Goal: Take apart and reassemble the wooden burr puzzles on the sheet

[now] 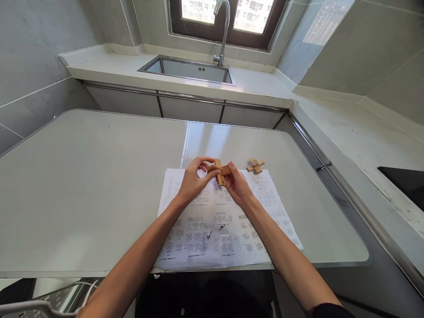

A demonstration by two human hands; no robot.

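Observation:
Above the far part of a printed sheet, my left hand (195, 176) and my right hand (237, 182) hold a cross-shaped wooden block puzzle (220, 177) between them. The left thumb and fingers pinch its left arm, while the right fingers grip its right arm. Small diagrams cover the white sheet (198, 221), which lies flat under both hands and forearms. To the right of my right hand, at the sheet's far right corner, sits a second wooden cross-shaped puzzle (255, 166), touched by neither hand.
The white table (99, 185) has a seam near its middle. Beyond it stands a counter with a metal sink (188, 70) and a tall faucet (225, 31) below a window. Another counter (361, 128) runs along the right, with a black object (406, 183) on it.

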